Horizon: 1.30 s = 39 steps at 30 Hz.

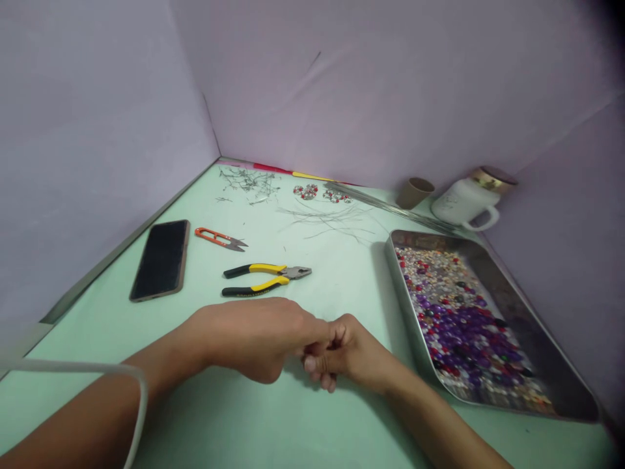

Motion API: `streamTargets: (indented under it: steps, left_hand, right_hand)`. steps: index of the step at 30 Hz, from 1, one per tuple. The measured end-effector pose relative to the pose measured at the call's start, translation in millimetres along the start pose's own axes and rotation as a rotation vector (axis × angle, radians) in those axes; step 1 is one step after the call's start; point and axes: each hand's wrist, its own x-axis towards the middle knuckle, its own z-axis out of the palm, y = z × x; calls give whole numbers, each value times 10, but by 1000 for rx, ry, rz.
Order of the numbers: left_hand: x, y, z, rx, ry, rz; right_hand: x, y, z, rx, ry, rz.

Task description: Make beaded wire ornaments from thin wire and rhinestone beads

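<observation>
Over the pale green tabletop (224, 417), my left hand (263, 335) and my right hand (342, 355) meet at the fingertips. The left hand's back faces up and hides most of its own fingers, which close toward the right hand. Curled fingers and thumb of the right hand pinch together; whatever lies between them is too small or too covered to make out. Just beyond the hands rest combination pliers (266, 279) with yellow and black handles. Orange thread snips (221, 239) lie past them to the left.
A metal tray (400, 286) of purple, red and clear beads (463, 339) stands at right. Behind it are a white mug (461, 202), a brown cup (415, 193) and long wires (390, 207). Beaded pieces (306, 191) and wire scraps (249, 184) lie at the back; a phone (161, 260) lies left.
</observation>
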Motion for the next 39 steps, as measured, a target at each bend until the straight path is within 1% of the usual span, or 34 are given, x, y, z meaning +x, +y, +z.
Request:
streamTargets:
  steps: [4, 7, 10, 14, 17, 21, 24, 26, 27, 28, 29, 31, 32, 33, 34, 35, 36, 37, 38, 39]
  left_hand:
    - [-7, -3, -44, 116, 34, -61]
    - [-1, -30, -17, 100, 26, -52]
    - [4, -54, 20, 106, 30, -101]
    - [11, -51, 32, 103, 26, -131]
    - [3, -50, 10, 103, 30, -138]
    - [-25, -99, -39, 151, 122, -163]
    - [-44, -195, -107, 229, 217, -137]
    - [-64, -282, -179, 328, 332, -137]
    - [-78, -323, -219, 381, 424, -151]
    - [-92, -358, -258, 423, 553, -183]
    - [-103, -383, -290, 436, 712, -226]
    - [-101, -395, -317, 359, 1035, -334]
    - [-81, -383, -307, 262, 1145, -389]
    - [-48, -362, -282, 129, 1184, -439]
    - [-5, -336, -246, -24, 1167, -482]
    - [46, -309, -204, -179, 1062, -510]
    - [97, -283, -161, -327, 929, -517]
    - [143, -262, -124, -416, 854, -525]
    - [179, -245, -95, -464, 835, -524]
    - [202, -233, -76, -499, 851, -523]
  right_hand:
    - [15, 3, -5, 30, 59, -40]
    - [8, -5, 11, 3, 52, -70]
    - [4, -10, 31, -19, 41, -84]
    - [20, -1, 48, 25, 55, -71]
    - [42, 7, 47, 63, 94, -68]
    - [69, 18, 31, 97, 194, -92]
    - [90, 43, 19, 120, 261, -124]
    - [108, 62, 11, 171, 309, -160]
    - [118, 70, 6, 207, 336, -178]
    - [127, 74, 3, 247, 367, -193]
    - [134, 74, 0, 287, 397, -204]
    - [142, 66, -2, 366, 445, -214]
    - [143, 60, -1, 403, 456, -214]
    - [141, 53, 3, 433, 458, -212]
    - [139, 47, 8, 453, 452, -209]
    - [136, 42, 14, 464, 444, -204]
    - [133, 38, 21, 468, 439, -198]
    - [131, 37, 28, 468, 437, -196]
    - [131, 38, 35, 467, 438, -199]
    - [132, 41, 40, 469, 443, -206]
